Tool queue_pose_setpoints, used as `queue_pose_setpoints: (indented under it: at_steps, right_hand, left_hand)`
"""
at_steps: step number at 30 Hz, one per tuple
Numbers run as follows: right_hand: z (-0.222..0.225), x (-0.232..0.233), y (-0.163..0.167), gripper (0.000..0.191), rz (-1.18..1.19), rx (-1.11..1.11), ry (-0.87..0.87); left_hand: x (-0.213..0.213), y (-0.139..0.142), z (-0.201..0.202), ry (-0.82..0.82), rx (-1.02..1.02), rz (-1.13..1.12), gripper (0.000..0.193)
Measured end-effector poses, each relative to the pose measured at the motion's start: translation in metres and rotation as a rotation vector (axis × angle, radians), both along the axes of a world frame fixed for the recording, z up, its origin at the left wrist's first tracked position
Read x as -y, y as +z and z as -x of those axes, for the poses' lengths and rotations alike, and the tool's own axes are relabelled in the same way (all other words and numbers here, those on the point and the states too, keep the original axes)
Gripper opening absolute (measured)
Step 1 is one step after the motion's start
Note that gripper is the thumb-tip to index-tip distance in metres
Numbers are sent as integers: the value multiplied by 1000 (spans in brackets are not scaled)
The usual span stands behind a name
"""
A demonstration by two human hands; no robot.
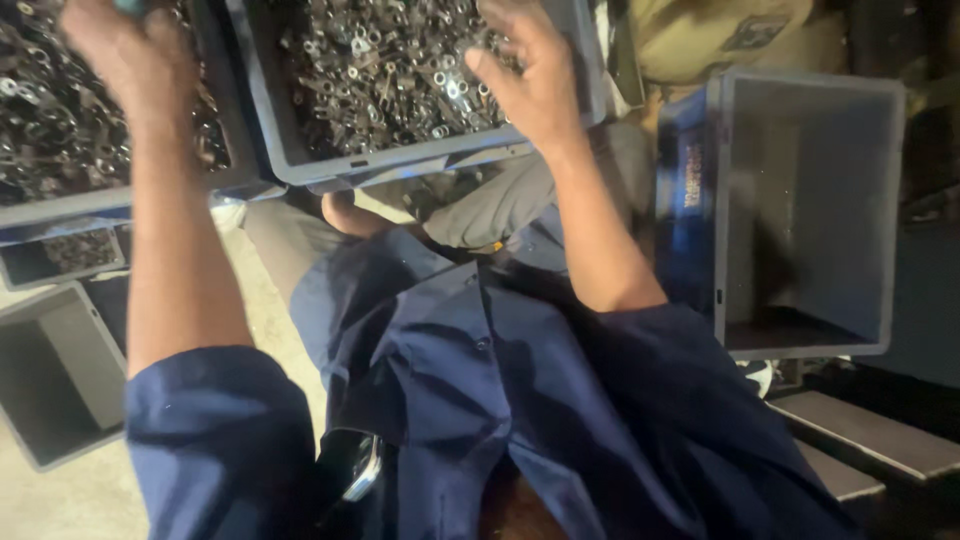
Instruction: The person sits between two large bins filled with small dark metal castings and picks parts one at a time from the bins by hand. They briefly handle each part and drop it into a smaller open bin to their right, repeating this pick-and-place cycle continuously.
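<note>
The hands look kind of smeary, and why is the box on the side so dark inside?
Head view: the left hand and right hand are motion-blurred; the empty grey crate sits in dim light, its bottom shadowed; the small metal parts catch bright glints.

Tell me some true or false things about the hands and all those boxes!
1. The right hand reaches into a crate of small metal parts. True.
2. The grey crate on the right is full of metal parts. False: it looks empty.
3. The left hand is over another crate of metal parts. True.
4. The person wears red sleeves. False: the sleeves are dark blue.
5. Both hands rest in the person's lap. False: both are raised at the crates.
</note>
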State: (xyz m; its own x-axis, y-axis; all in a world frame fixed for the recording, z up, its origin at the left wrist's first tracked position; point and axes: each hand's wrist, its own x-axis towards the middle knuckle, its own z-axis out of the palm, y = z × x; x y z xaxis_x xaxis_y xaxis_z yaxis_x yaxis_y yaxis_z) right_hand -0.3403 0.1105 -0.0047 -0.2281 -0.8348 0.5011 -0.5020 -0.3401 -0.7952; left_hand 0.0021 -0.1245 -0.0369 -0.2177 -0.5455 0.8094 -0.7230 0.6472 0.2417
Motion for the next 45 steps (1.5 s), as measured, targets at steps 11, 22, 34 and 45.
queue_pose_setpoints:
  at_steps: [11,22,34,45]
  right_hand:
    - [-17,-6,-10,32,-130,-202,-137]
    - [-22,-8,-3,28,-98,-262,-165]
    - [-26,-10,-2,27,-58,-229,-166]
    - [-27,-10,0,27,-67,-236,-183]
  left_hand:
    - [3,11,-81,327,745,-440,13]
    - [-13,11,-91,243,590,-757,26]
    - [-7,5,-106,155,656,-597,21]
    - [-39,42,-74,-172,-279,-597,13]
